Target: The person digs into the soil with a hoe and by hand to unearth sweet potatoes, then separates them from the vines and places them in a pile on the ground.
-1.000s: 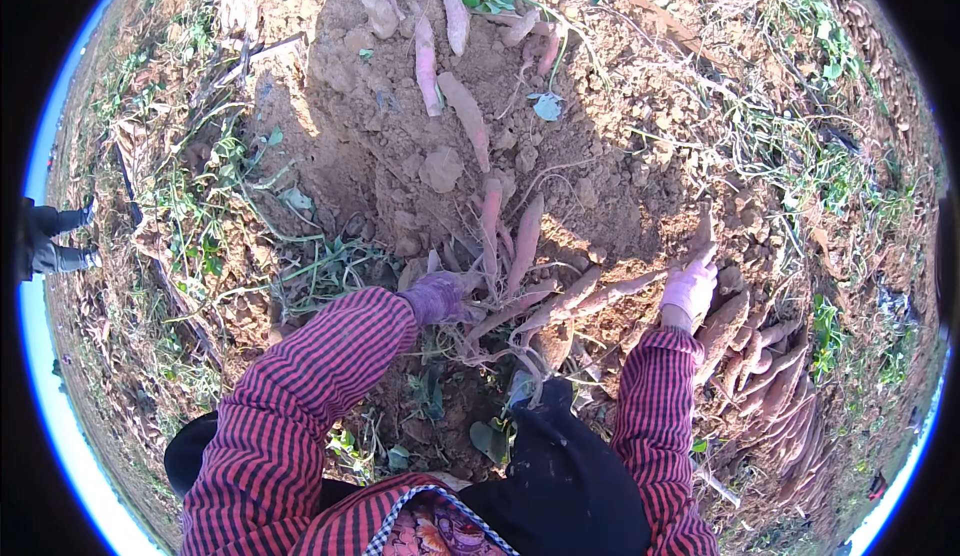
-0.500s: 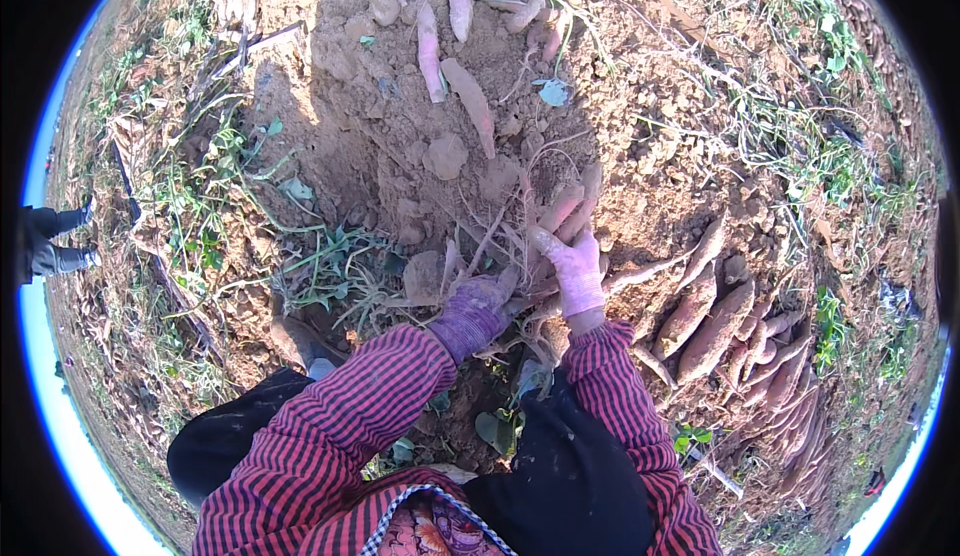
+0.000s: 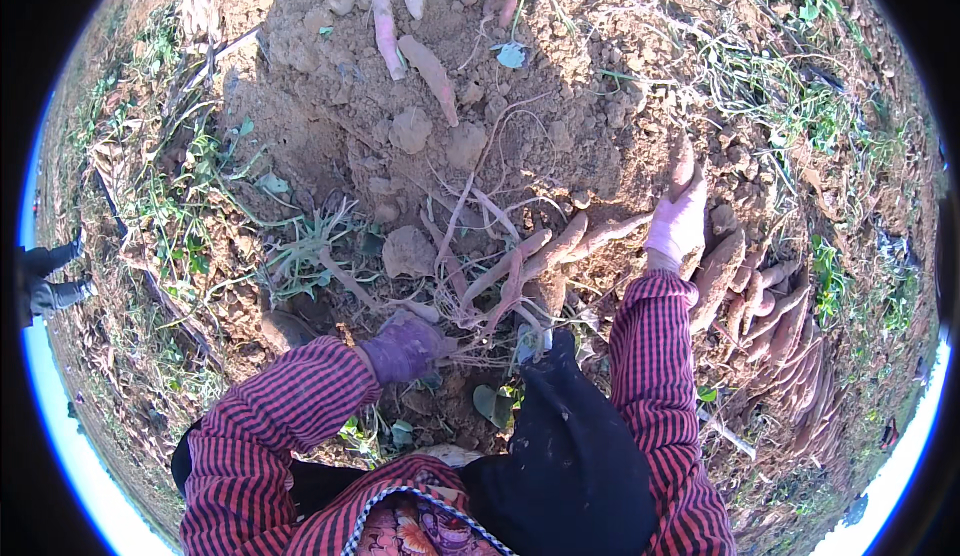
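Observation:
My right hand (image 3: pixel 678 228), in a pale pink glove, is closed round a sweet potato (image 3: pixel 683 168), whose reddish end points away from me. It is held above the left edge of a row of sweet potatoes (image 3: pixel 720 274). My left hand (image 3: pixel 408 346), in a purple glove, is closed at the near side of a cluster of sweet potatoes (image 3: pixel 515 271), with thin roots coming out by its fingertips. The cluster lies between my hands, its long tubers still joined by stringy roots. Its near part reaches my dark-trousered knee.
More sweet potatoes (image 3: pixel 430 76) lie on the mound of loose soil ahead. Cut green vines (image 3: pixel 315 246) lie at the left of the cluster, beside a clod (image 3: pixel 408 252). Another person's legs (image 3: pixel 48 278) show at the far left edge. Weeds and dry stalks cover the ground on both sides.
My right hand has moved right, away from the cluster, with a sweet potato in it. My left hand has drawn back toward me and left. The view has shifted slightly.

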`<state>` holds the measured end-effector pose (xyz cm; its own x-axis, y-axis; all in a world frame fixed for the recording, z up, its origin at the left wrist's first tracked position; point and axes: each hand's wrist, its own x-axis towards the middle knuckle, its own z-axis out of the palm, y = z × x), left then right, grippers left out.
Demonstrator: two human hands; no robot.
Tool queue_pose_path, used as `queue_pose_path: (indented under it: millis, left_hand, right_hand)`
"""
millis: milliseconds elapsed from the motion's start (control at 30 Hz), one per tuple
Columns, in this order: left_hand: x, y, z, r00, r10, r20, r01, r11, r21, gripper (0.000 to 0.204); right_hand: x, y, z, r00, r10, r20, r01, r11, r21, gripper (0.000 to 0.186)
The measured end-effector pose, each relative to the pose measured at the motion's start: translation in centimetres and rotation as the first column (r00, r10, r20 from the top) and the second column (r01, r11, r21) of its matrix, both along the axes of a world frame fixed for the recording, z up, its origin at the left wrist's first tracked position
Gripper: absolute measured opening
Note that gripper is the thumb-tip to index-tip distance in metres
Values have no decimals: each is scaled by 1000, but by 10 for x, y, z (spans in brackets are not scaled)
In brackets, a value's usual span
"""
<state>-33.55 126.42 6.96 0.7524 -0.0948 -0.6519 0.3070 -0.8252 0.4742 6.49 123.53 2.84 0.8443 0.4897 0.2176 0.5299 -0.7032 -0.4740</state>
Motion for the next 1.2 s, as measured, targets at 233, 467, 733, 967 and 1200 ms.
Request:
queue_pose_path:
  millis: [233, 467, 733, 967, 1200]
  left_hand:
    - [-9, 29, -14, 635, 770, 57, -766, 638, -82, 59]
    - [125, -18, -47, 425, 705, 567, -687, 659, -305, 72]
    - [143, -14, -39, 428, 900, 79, -861, 433, -267, 94]
    - [153, -30, -77, 689, 714, 125, -693, 700, -173, 35]
    - [127, -58, -37, 889, 440, -123, -455, 878, -149, 43]
  right_hand:
    - [-70, -75, -30, 666, -180, -724, 40, 978, -207, 84]
    - [-129, -44, -76, 244, 118, -963, 393, 895, 209, 77]
    - [-122, -41, -12, -50, 736, -675, 657, 533, 533, 60]
    - [-133, -7, 35, 688, 579, -438, -460, 814, 354, 105]
    - [-85, 1, 37, 925, 238, -296, -273, 958, -82, 89]
